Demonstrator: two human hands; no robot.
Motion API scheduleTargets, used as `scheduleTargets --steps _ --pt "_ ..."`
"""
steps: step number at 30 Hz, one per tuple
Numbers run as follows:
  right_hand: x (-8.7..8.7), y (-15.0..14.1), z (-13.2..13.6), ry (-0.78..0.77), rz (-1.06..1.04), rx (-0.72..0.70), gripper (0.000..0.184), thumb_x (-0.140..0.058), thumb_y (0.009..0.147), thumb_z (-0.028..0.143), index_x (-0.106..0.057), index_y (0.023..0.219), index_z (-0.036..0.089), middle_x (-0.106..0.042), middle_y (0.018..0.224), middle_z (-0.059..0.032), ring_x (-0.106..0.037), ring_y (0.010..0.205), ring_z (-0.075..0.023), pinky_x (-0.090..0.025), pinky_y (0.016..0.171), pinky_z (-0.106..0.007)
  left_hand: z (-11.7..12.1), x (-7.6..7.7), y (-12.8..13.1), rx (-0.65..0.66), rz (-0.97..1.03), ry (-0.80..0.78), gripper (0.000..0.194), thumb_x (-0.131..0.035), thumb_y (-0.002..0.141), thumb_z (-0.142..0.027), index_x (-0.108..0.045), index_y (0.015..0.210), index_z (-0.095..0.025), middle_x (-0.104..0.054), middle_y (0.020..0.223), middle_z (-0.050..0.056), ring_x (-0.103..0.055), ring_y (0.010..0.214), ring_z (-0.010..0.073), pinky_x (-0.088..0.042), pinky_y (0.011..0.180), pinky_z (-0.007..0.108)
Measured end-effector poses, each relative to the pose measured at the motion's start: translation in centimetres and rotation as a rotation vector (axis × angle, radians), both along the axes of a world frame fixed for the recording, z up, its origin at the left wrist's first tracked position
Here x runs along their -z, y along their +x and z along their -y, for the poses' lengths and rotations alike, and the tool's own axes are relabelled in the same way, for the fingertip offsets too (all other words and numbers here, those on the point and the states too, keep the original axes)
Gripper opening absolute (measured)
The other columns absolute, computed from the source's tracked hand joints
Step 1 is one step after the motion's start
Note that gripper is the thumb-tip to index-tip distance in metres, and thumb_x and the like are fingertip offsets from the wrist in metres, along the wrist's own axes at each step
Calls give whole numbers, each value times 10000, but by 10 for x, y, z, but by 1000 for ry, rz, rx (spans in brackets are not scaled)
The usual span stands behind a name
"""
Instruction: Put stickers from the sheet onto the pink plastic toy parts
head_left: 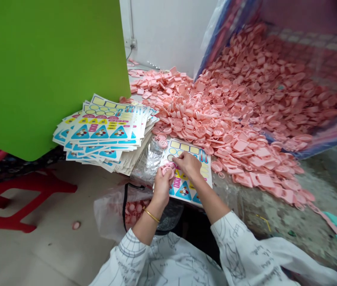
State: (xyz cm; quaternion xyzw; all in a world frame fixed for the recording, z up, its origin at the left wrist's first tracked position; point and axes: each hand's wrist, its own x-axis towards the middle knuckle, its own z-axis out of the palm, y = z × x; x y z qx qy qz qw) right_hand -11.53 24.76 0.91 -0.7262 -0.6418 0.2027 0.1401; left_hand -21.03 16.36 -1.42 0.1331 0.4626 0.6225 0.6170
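Note:
My left hand (161,187), with a gold bangle at the wrist, grips a round pink plastic part (167,171) by its rim. My right hand (188,165) reaches across from the right, and its pinched fingertips meet the top of that part. Whether they hold anything small is hidden. Both hands are right above a printed sticker sheet (184,150) with yellow labels and blue triangles, and my hands cover its middle. Its lower edge nearly reaches my left wrist.
A huge heap of pink plastic parts (246,99) spreads behind and right of the sheet. Left lies a fanned stack of sticker sheets (103,133) beside a green board (46,71). Below are a plastic bag (109,210) holding pink parts, and a red stool (28,198).

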Motion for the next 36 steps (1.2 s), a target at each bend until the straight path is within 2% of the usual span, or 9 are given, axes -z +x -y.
scheduleTargets --steps 3,6,8,12,15,17,25,36 --pt "-10 2 -16 -52 -356 41 331 -672 706 532 -622 713 205 -624 672 7 -555 665 -159 -360 620 -265 1 0 2 -1 -39 11 218 -664 775 -220 -545 953 -181 -689 1088 80 -682 994 177 -517 840 276" --pt "-24 9 -19 101 -747 75 390 -676 679 570 -568 669 195 -555 631 30 -480 614 -121 -360 590 -251 2 -5 2 -20 -29 14 185 -648 787 -187 -547 942 -175 -696 1063 76 -681 981 163 -510 864 276" --pt "-34 17 -5 185 -822 23 415 -715 650 571 -536 631 197 -507 600 44 -442 592 -109 -351 574 -248 6 -9 0 -7 29 18 184 -657 788 -178 -538 929 -173 -707 1025 72 -691 920 155 -519 847 283" --pt "-41 34 51 170 -739 -108 400 -743 677 550 -560 655 195 -532 613 36 -455 581 -110 -346 559 -246 18 -21 -6 53 227 82 206 -685 827 -285 -550 926 -164 -714 892 53 -678 728 134 -541 746 278" --pt "-36 41 87 126 -629 -138 396 -729 699 572 -597 700 199 -584 643 24 -482 585 -118 -350 558 -243 29 -30 -5 75 386 73 286 -565 923 -426 -594 975 -147 -709 859 70 -678 731 155 -554 718 295" --pt "-32 42 99 100 -568 -153 405 -713 707 597 -607 711 207 -601 650 23 -496 587 -124 -350 554 -242 34 -34 -3 85 428 56 347 -479 962 -464 -603 983 -141 -712 857 90 -684 770 174 -556 716 300" --pt "-39 46 102 72 -368 -170 364 -725 710 573 -609 699 227 -621 658 38 -533 616 -137 -327 558 -243 47 -34 4 106 390 73 402 -396 988 -476 -604 966 -132 -688 858 93 -667 774 182 -567 731 333" --pt "-46 43 101 24 -208 -260 322 -701 725 552 -631 725 239 -658 715 26 -575 652 -153 -332 584 -252 52 -31 4 107 352 36 415 -513 922 -549 -616 916 -147 -651 833 54 -635 729 157 -574 735 352"
